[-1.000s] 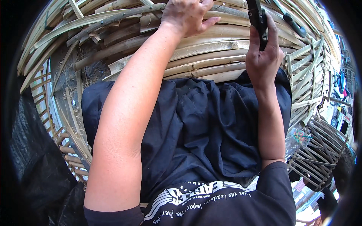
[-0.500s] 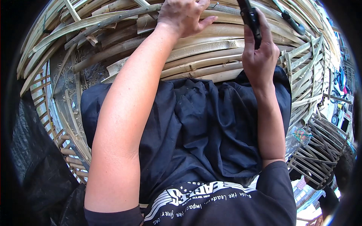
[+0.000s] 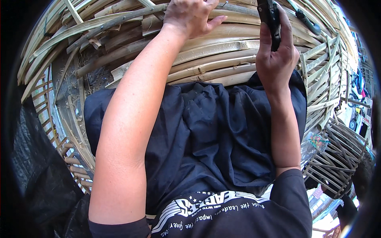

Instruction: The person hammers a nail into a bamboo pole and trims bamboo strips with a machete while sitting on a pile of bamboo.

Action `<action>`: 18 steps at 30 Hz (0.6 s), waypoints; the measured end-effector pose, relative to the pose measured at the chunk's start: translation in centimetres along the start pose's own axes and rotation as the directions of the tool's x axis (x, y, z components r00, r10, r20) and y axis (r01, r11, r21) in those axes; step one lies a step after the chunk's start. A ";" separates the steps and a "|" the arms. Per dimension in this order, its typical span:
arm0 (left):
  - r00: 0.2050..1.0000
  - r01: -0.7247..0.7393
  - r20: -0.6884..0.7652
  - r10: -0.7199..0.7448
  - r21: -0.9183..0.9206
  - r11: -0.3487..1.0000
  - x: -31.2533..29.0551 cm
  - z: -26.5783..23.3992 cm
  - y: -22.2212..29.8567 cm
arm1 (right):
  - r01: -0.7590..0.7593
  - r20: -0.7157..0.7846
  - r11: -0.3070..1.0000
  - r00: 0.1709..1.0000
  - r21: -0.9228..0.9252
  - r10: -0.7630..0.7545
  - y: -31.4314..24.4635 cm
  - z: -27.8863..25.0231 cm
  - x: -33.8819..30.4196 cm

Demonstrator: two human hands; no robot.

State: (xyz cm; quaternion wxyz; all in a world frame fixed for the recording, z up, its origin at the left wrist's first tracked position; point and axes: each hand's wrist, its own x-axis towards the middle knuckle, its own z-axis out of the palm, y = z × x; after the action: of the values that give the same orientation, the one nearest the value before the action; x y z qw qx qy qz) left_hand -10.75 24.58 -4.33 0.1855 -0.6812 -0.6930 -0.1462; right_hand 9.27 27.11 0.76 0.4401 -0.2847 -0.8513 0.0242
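At the top edge, my left hand [image 3: 190, 18] rests on a thin brown stick [image 3: 131, 16] lying across split bamboo strips [image 3: 222, 49]. Its thumb points out to the right, apart from the fingers, whose tips are partly cut off by the frame. A small nail [image 3: 225, 4] stands up from the stick beside this hand. My right hand [image 3: 278, 59] is closed around a black-handled tool [image 3: 272, 22], raised over the bamboo at the right. The tool's far end lies outside the picture, so its kind is hidden.
Dark cloth [image 3: 214, 131] covers my lap. A black curved object [image 3: 308, 23] lies on the bamboo beyond my right hand. Woven bamboo slats [image 3: 321, 79] rise at the right, near a slatted wooden frame [image 3: 335, 158]. Black plastic sheeting [image 3: 35, 158] hangs at the left.
My right hand and the black-handled tool have shifted slightly to the right, with the wrist turned a little. My left hand has moved very slightly left and up.
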 end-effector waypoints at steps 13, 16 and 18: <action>1.000 -0.003 0.003 0.003 -0.023 1.000 0.1 0.0 0.1 | -0.023 0.042 0.999 0.999 0.039 0.021 -0.8 -0.2 -0.2; 1.000 -0.002 0.008 0.003 -0.024 1.000 -0.1 0.1 -0.2 | -0.104 0.346 0.987 0.927 -0.127 0.142 -1.2 0.0 -0.1; 1.000 -0.001 0.012 0.001 -0.056 0.998 -0.1 0.2 -0.4 | -0.139 0.384 0.985 0.908 -0.099 0.166 -1.2 0.4 -0.7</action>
State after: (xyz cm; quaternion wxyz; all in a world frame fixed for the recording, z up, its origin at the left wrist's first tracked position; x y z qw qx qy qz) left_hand -11.16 24.59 -4.52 0.1622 -0.6873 -0.6895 -0.1611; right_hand 8.74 25.81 0.38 0.2483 -0.3549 -0.8973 0.0852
